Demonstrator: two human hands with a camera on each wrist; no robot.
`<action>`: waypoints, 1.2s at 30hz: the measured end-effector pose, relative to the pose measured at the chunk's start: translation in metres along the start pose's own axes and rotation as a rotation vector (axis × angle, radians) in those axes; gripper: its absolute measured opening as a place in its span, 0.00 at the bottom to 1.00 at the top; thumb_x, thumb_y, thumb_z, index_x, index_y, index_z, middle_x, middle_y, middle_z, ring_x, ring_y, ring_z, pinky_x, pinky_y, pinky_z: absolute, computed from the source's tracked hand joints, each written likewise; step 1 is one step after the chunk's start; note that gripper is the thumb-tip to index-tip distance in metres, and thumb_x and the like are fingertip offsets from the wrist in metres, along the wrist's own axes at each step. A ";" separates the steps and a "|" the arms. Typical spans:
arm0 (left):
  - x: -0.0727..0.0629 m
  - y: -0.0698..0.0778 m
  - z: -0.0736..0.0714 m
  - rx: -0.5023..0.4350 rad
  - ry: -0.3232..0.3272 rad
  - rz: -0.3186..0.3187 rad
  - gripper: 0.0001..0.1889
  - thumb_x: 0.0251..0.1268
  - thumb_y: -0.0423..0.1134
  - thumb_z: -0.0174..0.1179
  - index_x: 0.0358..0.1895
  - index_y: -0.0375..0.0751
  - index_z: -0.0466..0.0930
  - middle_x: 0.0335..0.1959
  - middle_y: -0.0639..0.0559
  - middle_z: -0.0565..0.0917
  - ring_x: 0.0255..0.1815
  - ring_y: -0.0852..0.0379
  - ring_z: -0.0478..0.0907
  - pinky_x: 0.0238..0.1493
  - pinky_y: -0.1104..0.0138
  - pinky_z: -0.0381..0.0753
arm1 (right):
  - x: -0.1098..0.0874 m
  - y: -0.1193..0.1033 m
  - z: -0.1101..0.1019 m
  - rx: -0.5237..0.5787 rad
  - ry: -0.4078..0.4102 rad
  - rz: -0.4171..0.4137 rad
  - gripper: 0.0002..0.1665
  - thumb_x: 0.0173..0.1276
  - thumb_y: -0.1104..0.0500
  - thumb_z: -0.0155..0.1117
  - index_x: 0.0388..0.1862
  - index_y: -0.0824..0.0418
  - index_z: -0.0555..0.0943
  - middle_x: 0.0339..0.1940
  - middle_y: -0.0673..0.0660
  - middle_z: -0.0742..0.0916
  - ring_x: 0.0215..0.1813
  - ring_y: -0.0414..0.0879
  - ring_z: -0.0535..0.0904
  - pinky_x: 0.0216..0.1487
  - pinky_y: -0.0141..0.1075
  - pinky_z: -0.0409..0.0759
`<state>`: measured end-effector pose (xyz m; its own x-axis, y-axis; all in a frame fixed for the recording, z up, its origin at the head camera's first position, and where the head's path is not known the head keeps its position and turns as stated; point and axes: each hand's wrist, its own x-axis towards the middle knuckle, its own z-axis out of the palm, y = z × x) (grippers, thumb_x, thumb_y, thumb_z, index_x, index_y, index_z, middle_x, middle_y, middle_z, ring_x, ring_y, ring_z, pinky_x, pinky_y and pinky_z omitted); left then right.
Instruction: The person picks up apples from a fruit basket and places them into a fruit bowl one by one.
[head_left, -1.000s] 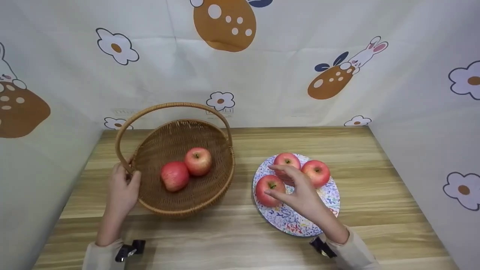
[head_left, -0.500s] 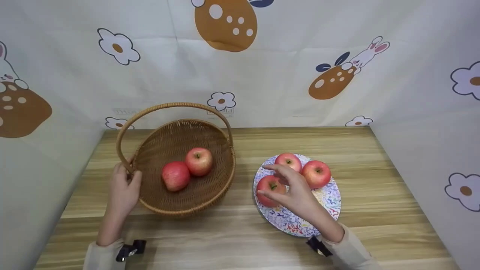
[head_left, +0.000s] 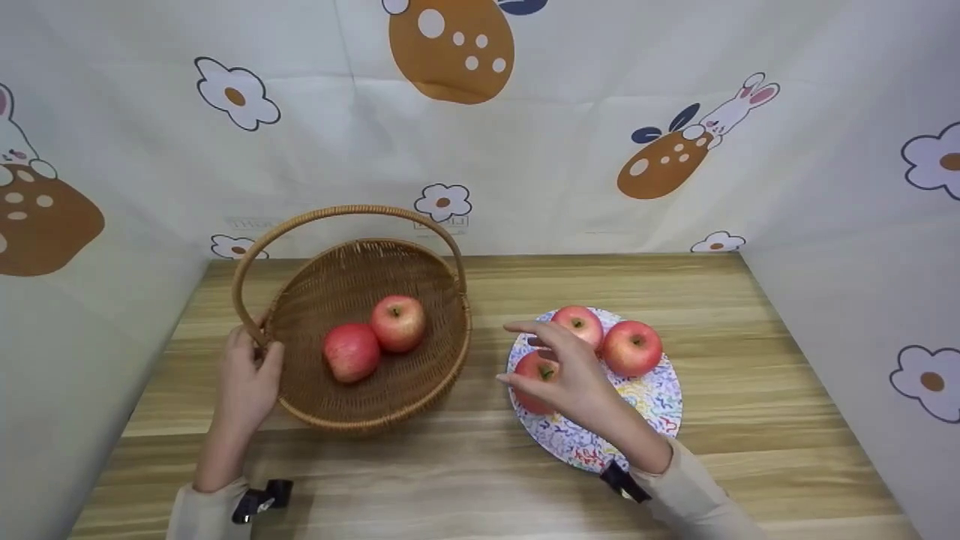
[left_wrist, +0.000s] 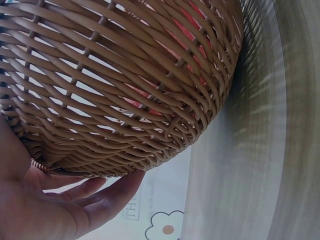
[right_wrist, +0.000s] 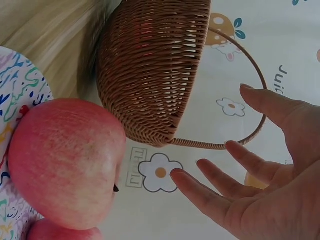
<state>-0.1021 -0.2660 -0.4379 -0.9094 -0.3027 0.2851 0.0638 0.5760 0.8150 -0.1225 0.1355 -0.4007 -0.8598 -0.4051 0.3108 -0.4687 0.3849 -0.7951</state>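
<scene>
Tabletop [head_left: 450, 480], apples [head_left: 397, 322] through basket weave [right_wrist: 150, 75], wrist views

Wicker basket [head_left: 360, 270] stands on the wood-grain bench [head_left: 480, 480], left side, handle [head_left: 360, 209] raised. Two red apples [head_left: 398, 322] lie inside, touching. Left hand [head_left: 251, 375] grips the basket's rim at the handle's left base. Patterned plate [head_left: 652, 397] at right carries three further apples [head_left: 632, 349]. Right hand [head_left: 574, 371] is over the plate, thumb and fingers apart, partly covering the near-left apple. Printed sheeting [head_left: 555, 150] behind the bench bears flowers, rabbits and brown motifs.
</scene>
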 end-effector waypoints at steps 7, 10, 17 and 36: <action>0.000 0.001 0.000 0.024 -0.008 -0.012 0.26 0.75 0.26 0.50 0.72 0.16 0.67 0.62 0.23 0.74 0.54 0.36 0.74 0.46 0.76 0.68 | 0.009 -0.005 0.004 -0.032 -0.015 -0.039 0.31 0.62 0.58 0.82 0.64 0.64 0.83 0.62 0.60 0.87 0.61 0.58 0.83 0.61 0.52 0.84; 0.000 0.001 -0.001 0.022 -0.025 -0.025 0.26 0.76 0.27 0.49 0.72 0.16 0.66 0.61 0.24 0.74 0.52 0.38 0.74 0.44 0.76 0.69 | 0.014 -0.007 0.007 -0.051 -0.019 -0.069 0.31 0.62 0.58 0.82 0.63 0.64 0.84 0.62 0.60 0.88 0.62 0.57 0.83 0.63 0.49 0.83; 0.000 0.000 -0.001 0.026 -0.018 -0.018 0.25 0.75 0.27 0.49 0.71 0.14 0.67 0.56 0.26 0.75 0.49 0.41 0.74 0.41 0.76 0.70 | 0.021 -0.012 0.012 -0.045 -0.039 -0.078 0.32 0.62 0.58 0.82 0.64 0.65 0.83 0.62 0.62 0.87 0.64 0.58 0.82 0.62 0.51 0.84; -0.001 0.001 -0.002 0.037 -0.018 -0.031 0.26 0.75 0.28 0.50 0.72 0.16 0.66 0.61 0.24 0.75 0.57 0.35 0.75 0.50 0.70 0.71 | 0.037 -0.022 0.024 0.060 -0.112 -0.038 0.33 0.65 0.58 0.80 0.67 0.63 0.81 0.65 0.65 0.84 0.65 0.61 0.80 0.64 0.55 0.82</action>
<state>-0.1005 -0.2667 -0.4367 -0.9180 -0.3074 0.2506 0.0204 0.5945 0.8039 -0.1398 0.0924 -0.3843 -0.8119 -0.5102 0.2838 -0.4848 0.3185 -0.8146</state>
